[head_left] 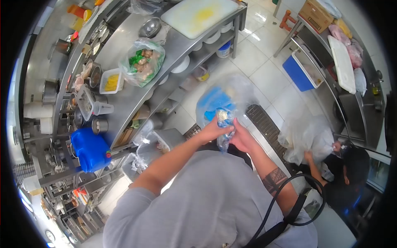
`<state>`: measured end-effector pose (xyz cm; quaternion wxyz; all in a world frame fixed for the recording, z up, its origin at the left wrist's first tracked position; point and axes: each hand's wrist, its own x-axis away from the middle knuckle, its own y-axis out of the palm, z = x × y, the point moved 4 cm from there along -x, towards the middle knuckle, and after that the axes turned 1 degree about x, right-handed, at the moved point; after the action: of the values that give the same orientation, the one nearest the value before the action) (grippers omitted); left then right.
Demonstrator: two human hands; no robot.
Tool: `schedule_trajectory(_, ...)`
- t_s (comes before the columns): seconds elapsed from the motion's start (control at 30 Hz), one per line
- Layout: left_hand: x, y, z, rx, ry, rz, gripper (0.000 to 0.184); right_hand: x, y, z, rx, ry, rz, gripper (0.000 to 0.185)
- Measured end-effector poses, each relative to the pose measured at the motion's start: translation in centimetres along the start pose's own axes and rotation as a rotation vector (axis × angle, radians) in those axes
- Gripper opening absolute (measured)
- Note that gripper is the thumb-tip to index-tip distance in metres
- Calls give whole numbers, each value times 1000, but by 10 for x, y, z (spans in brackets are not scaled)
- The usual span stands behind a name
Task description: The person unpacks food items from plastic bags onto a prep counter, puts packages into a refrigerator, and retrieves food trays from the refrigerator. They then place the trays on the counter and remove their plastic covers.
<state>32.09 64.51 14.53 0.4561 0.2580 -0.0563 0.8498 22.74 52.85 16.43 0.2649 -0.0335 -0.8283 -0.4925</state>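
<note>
My left hand [210, 133] and my right hand [244, 139] meet in front of my body, fingers closed round a small plastic-wrapped bundle [223, 117]. A pale yellowish lump shows at its top, with blue and clear film around it and a clear tail hanging below. What is inside cannot be made out. Just beyond the hands, a large clear plastic bag [240, 89] with something blue in it bulges out. Whether the bundle is part of this bag is unclear.
Left, a steel counter [128, 27] carries a bag of brown, round food [144, 62], a white cutting board [198, 16] and a basket [111, 81]. A blue jerrycan [89, 151] stands nearby. At right, another person [345, 177] handles clear bags [308, 138] beside a floor grate [266, 124].
</note>
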Motion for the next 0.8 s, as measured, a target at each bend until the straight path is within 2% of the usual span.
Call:
schedule_trajectory(0.03,7,2,24,17,-16,71,91,-5,8,-3,53,3,-53,71)
schedule_trajectory(0.23,8,-34,69,-19,48,129,81,-28,34,-21,125,61,-112,71)
schedule_trajectory(0.27,3,-43,67,-14,61,132,81,-34,38,-24,139,60,-114,71)
schedule_trajectory(0.33,-9,-76,52,-129,39,304,75,-45,50,-30,190,42,-87,74)
schedule_trajectory(0.37,-16,-92,47,-128,41,293,75,-52,57,-34,224,21,-32,68)
schedule_trajectory(0.43,-35,-121,45,476,-88,96,71,-73,63,-43,259,-28,-32,68)
schedule_trajectory(0.47,-42,-139,49,482,-98,77,71,-81,66,-47,295,-66,-40,67)
schedule_trajectory(0.53,-57,-185,82,441,4,232,71,-100,73,-48,261,-67,27,67)
schedule_trajectory(0.6,-71,-236,139,-328,185,518,75,-115,77,-46,239,-138,163,65)
schedule_trajectory(0.67,-112,-280,164,-755,445,681,81,-130,82,-36,254,-137,225,62)
schedule_trajectory(0.77,-150,-332,213,-1362,491,534,78,-140,88,-17,287,-101,351,55)
schedule_trajectory(0.8,-172,-352,207,-1483,390,494,77,-144,87,-12,342,-54,382,52)
